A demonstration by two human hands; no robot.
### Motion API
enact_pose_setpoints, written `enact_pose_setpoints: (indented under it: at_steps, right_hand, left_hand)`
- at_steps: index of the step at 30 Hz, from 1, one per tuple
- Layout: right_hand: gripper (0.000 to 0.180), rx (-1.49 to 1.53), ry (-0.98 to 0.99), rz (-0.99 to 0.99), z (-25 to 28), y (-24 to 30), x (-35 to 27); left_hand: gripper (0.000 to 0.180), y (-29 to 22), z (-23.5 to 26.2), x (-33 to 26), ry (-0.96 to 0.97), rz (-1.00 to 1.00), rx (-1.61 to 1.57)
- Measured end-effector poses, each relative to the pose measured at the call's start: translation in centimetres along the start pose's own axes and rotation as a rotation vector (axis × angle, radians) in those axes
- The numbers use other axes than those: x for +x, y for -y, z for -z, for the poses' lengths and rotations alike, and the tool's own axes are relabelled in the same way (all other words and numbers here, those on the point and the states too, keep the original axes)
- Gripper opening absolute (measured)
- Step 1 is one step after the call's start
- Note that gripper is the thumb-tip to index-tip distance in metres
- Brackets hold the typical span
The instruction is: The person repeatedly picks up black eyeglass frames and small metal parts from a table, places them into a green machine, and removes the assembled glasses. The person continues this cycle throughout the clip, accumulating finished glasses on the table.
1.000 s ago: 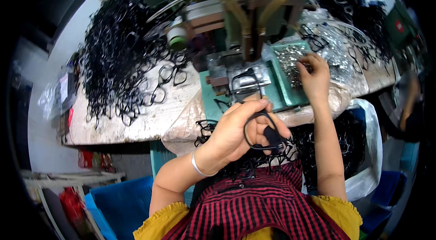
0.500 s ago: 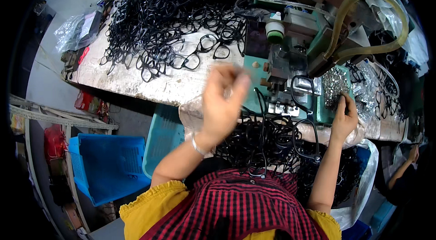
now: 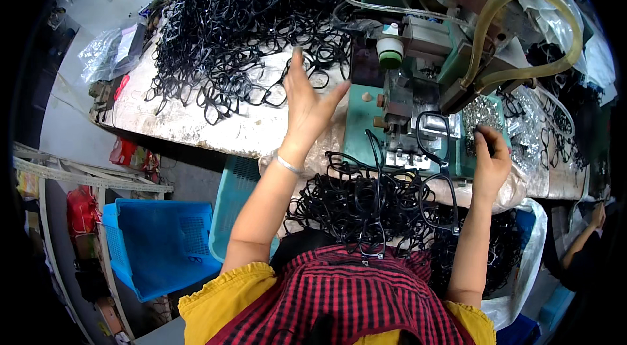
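Observation:
My left hand is raised over the table with its fingers spread, thumb apart, holding nothing. Just beyond it lies a large heap of black eyeglass frames. My right hand is at the near edge of a green tray of small shiny metal parts. Its thumb and fingers are bent together; whatever is between them is too small to make out. Between my hands, a black eyeglass frame hangs at the front of a green bench machine, untouched by either hand. More black frames are piled before my apron.
A yellowish hose loops above the tray. Left of me stand a blue crate and a teal crate. Clear plastic bags lie at the far left. Another person's hand shows at the far right.
My left hand has moved up and slightly left, away from the machine, and its fingers have spread. My right hand has shifted slightly toward me at the tray's edge.

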State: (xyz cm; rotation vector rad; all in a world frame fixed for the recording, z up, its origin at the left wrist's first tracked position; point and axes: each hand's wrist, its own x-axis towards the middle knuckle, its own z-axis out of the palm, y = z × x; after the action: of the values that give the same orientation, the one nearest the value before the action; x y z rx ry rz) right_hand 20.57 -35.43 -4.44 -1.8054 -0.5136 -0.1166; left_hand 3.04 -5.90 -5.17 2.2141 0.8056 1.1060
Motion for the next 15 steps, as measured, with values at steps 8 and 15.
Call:
enact_pose_setpoints:
  at_steps: [8,15]
  right_hand:
    - [0.014,-0.079,-0.028,0.031,-1.9,3.7,1.2]
    - [0.013,-0.001,-0.016,0.022,4.1,2.2,-3.2]
  left_hand:
    - [0.094,-0.3,-4.0,1.2,0.02,-0.069,0.089]
    - [0.026,7.0,1.9,2.5,-0.101,-0.123,0.295]
